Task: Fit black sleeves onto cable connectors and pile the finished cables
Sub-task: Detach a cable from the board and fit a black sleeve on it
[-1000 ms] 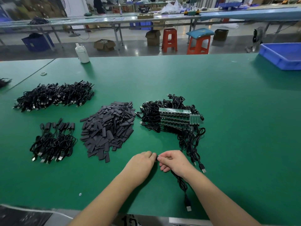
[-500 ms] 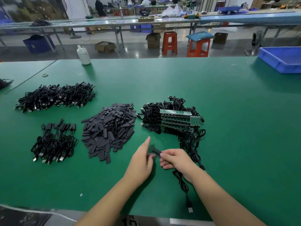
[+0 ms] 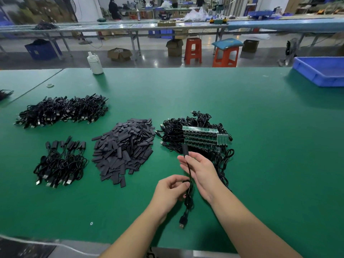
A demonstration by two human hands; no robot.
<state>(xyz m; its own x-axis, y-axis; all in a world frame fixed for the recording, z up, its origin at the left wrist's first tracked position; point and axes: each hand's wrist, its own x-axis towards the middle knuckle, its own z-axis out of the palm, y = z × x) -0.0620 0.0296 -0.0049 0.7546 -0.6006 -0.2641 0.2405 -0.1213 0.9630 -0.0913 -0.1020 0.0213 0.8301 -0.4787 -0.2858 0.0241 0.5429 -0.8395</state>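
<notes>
Done pile [image 3: 61,162]: lying at left, sleeved ends fanned out, well apart from the hands.
Sleeves [image 3: 123,149]: loose flat heap — judged light, soft, slippery.
Left hand [image 3: 170,190]: pinching the bunched cable [image 3: 188,198] mid-length, plug dangling below.
Right hand [image 3: 198,169]: fingers spread, holding the cord just under the sleeved end [image 3: 184,149].
Handling: limp cable — grip behind the connector.

matt green table [image 3: 260,164], matt black sleeves [image 3: 122,151]
</notes>
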